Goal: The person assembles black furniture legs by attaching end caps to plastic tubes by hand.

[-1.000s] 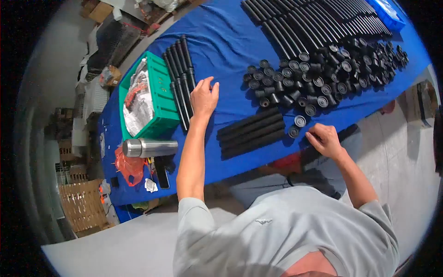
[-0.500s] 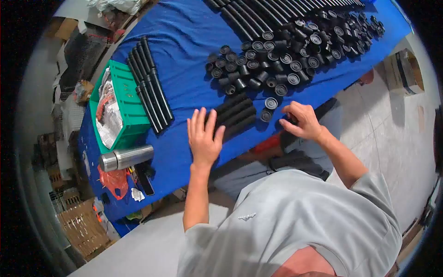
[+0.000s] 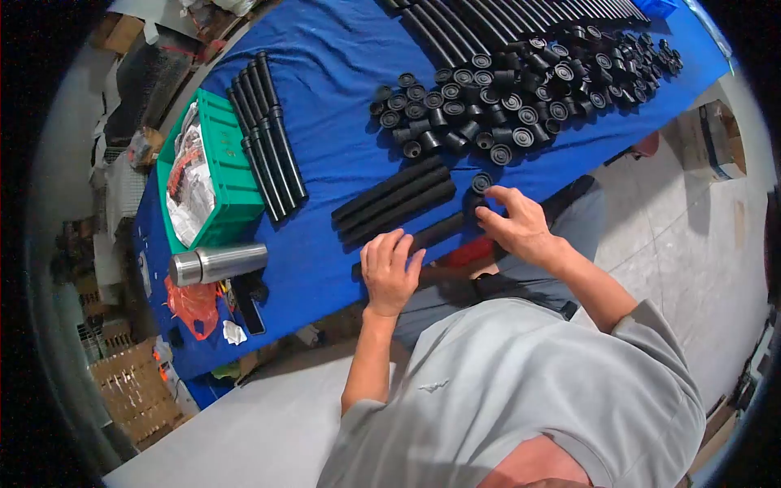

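My left hand (image 3: pixel 390 275) lies over a black tube (image 3: pixel 443 231) near the table's front edge, its fingers curved across the tube's left part. At the tube's right end, my right hand (image 3: pixel 519 226) pinches a small dark piece, apparently a black cap, mostly hidden by the fingers. Just beyond those fingertips stands a round black cap (image 3: pixel 482 182) with a ringed face. Farther from me, a few matte black tubes (image 3: pixel 394 199) lie side by side, apart from the one under my left hand.
A heap of black caps (image 3: pixel 521 106) and rows of long black tubes (image 3: pixel 488 20) cover the far side of the blue cloth (image 3: pixel 325 89). Glossy black tubes (image 3: pixel 268 146) lie beside a green crate (image 3: pixel 232 171). A steel flask (image 3: pixel 220 264), red plastic bag (image 3: pixel 195 305) and phone (image 3: pixel 249 307) are at left.
One matte tube has come away from the group toward me, under my left hand. My left hand has moved nearer and rightward; my right hand has shifted slightly left to the tube's end.
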A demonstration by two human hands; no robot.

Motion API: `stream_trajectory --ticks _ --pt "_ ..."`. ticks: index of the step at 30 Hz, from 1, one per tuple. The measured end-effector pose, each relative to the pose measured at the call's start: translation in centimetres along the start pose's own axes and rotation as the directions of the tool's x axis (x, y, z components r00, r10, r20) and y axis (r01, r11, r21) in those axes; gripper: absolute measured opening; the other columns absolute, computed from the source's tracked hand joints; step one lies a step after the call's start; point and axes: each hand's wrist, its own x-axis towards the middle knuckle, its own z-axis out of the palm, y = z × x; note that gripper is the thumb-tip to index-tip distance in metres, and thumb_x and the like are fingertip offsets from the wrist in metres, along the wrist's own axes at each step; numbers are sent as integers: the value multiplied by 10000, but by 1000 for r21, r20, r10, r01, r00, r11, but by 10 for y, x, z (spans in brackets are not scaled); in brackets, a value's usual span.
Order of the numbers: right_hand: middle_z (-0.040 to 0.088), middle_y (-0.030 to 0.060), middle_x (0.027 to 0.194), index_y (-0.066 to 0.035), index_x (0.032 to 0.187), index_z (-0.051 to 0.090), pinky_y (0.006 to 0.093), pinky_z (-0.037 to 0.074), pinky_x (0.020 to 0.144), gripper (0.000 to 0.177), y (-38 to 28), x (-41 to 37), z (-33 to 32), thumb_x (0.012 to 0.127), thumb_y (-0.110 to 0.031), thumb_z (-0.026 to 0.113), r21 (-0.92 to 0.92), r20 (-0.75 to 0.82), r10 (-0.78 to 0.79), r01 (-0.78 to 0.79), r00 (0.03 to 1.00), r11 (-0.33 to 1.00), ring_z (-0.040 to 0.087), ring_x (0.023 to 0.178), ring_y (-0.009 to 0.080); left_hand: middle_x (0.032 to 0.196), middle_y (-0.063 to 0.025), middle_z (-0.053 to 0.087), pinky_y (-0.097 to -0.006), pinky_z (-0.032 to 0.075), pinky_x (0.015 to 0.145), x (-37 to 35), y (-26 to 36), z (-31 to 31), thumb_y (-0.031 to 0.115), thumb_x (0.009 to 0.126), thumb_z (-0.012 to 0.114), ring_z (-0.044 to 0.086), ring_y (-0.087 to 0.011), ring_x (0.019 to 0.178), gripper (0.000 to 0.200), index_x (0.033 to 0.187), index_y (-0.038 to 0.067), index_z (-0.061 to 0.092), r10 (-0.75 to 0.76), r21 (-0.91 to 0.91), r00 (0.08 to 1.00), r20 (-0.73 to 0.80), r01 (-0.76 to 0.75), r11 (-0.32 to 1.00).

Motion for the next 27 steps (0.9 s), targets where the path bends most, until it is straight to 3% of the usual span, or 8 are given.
stream_trajectory --ticks 2,7,11,14,17,23,27 --pt "614 174 1207 -121 1138 647 424 556 729 346 1 -1 5 800 -123 725 25 45 12 -13 999 1000 641 950 331 1158 -112 671 -451 486 901 2 1 1 165 765 860 627 -329 1056 446 1173 78 702 -23 -3 1000 11 23 1000" --pt "625 153 1187 -70 1106 612 411 558 737 346 -1 3 1 798 -121 760 96 -29 -60 63 998 993 649 894 309 1036 -101 685 -419 502 825 1 -4 1 147 779 840 641 -307 938 377 1127 60 721 11 -10 997 76 -10 1000" --pt "639 140 1158 -61 1105 610 403 566 763 383 10 -3 -13 777 -102 805 46 -101 59 -55 993 997 659 920 317 1014 -71 677 -411 502 799 3 0 -2 138 770 835 643 -289 930 367 1115 73 726 -31 -33 997 74 33 999" --pt "644 142 1151 -56 1106 619 403 574 784 393 16 -7 -20 769 -79 820 187 -142 255 -227 957 956 663 960 339 1008 -75 679 -414 501 791 2 -1 0 134 766 836 644 -289 923 372 1116 74 727 -36 -40 997 65 39 998" --pt "646 144 1139 -56 1103 623 406 577 775 383 13 -4 -36 775 -74 818 172 -165 219 -190 962 967 663 964 344 1013 -78 680 -414 499 784 4 0 -2 137 766 836 646 -288 918 373 1117 73 727 -31 -45 997 69 34 998" --pt "650 155 1109 -48 1115 623 419 572 796 389 25 -14 -46 775 -69 810 102 -86 286 -277 954 955 662 977 350 1036 -100 689 -418 510 801 3 0 -2 137 795 826 648 -306 928 375 1151 75 727 -54 -50 995 89 58 997" --pt "641 172 1122 -32 1129 606 444 550 859 381 43 -11 -53 796 -67 789 -72 -206 329 -350 921 934 650 1010 375 1029 -67 681 -412 496 810 8 2 -6 143 785 820 642 -280 946 393 1164 82 733 -34 -30 994 108 37 999"
